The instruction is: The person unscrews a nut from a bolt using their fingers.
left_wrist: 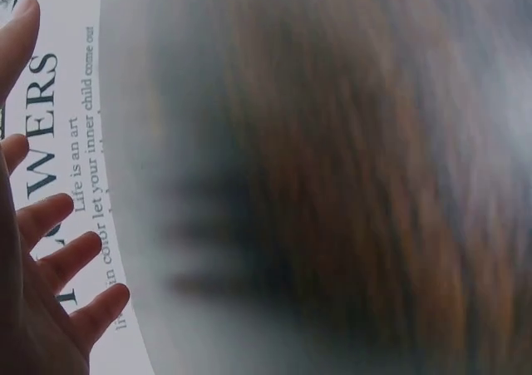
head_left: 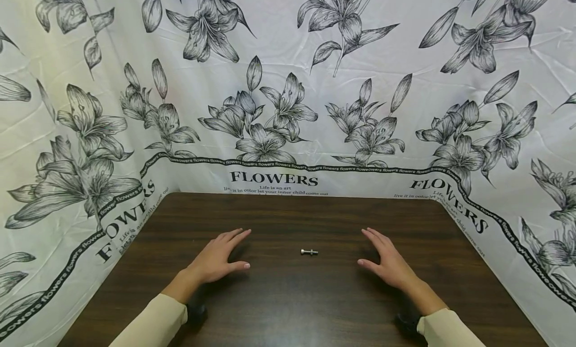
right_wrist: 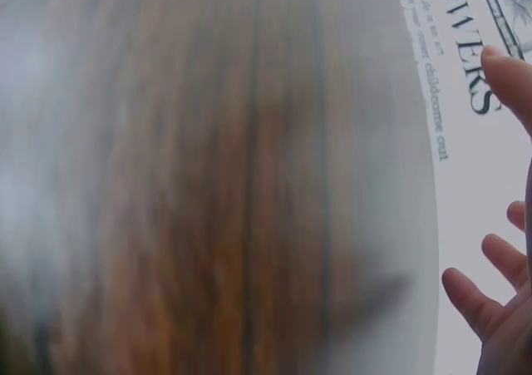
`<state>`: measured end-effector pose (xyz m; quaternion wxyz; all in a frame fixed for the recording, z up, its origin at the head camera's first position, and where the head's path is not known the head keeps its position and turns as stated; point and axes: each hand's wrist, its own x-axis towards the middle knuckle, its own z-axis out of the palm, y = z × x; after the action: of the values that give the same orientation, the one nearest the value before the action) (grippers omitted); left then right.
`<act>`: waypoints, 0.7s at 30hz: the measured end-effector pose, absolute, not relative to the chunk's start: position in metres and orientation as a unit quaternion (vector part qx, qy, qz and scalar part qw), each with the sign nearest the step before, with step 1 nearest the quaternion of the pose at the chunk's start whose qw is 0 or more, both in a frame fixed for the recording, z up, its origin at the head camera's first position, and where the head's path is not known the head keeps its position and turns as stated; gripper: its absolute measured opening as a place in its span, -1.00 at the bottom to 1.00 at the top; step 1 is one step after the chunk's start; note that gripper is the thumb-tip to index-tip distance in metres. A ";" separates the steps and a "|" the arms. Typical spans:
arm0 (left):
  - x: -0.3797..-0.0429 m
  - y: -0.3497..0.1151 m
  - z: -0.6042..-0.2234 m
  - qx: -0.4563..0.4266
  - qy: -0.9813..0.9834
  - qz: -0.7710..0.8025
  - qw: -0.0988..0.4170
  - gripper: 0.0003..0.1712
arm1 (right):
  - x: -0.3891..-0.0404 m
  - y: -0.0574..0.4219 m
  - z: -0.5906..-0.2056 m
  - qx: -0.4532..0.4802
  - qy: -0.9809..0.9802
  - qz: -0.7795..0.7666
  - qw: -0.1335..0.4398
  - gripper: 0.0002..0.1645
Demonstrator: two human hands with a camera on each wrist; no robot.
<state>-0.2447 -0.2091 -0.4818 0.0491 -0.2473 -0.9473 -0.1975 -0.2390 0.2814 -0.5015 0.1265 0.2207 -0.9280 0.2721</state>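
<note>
A small silvery bolt (head_left: 309, 252) with a nut on its shank lies on its side near the middle of the dark wooden table (head_left: 270, 297), its head toward the left. To the left of the bolt is my left hand (head_left: 220, 257), fingers spread and holding nothing. My right hand (head_left: 384, 259) is on the other side, thumb apart from the fingers, also holding nothing. Both hands stay well apart from the bolt. Spread fingers (left_wrist: 71, 261) show at the edge of the left wrist view, and fingers (right_wrist: 471, 300) in the right wrist view.
A white cloth (head_left: 378, 187) with black flower prints and lettering hangs behind the table and along both its sides. Dark bands (head_left: 196, 314) sit at the wrists, below the pale sleeves (head_left: 150, 322). The table's far edge meets the cloth.
</note>
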 end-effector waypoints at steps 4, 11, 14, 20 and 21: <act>-0.244 -0.201 -0.485 -0.251 -0.946 -0.200 0.048 -0.03 | -0.239 0.276 -0.502 0.224 -0.922 0.288 0.126 -0.03; -0.244 -0.190 -0.484 -0.239 -0.943 -0.227 0.058 -0.10 | -0.236 0.266 -0.500 0.225 -0.915 0.306 0.133 -0.07; -0.242 -0.185 -0.483 -0.226 -0.941 -0.247 0.054 -0.15 | -0.236 0.262 -0.499 0.227 -0.910 0.319 0.136 -0.11; -0.240 -0.177 -0.482 -0.212 -0.936 -0.277 0.041 -0.20 | -0.239 0.253 -0.501 0.226 -0.900 0.345 0.142 -0.18; -0.240 -0.175 -0.482 -0.211 -0.936 -0.280 0.040 -0.20 | -0.240 0.252 -0.501 0.226 -0.898 0.348 0.143 -0.19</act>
<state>-0.2402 -0.1752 -0.4816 0.0399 -0.2114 -0.9356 -0.2801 -0.2397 0.2520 -0.5015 0.1434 0.2260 -0.8984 0.3482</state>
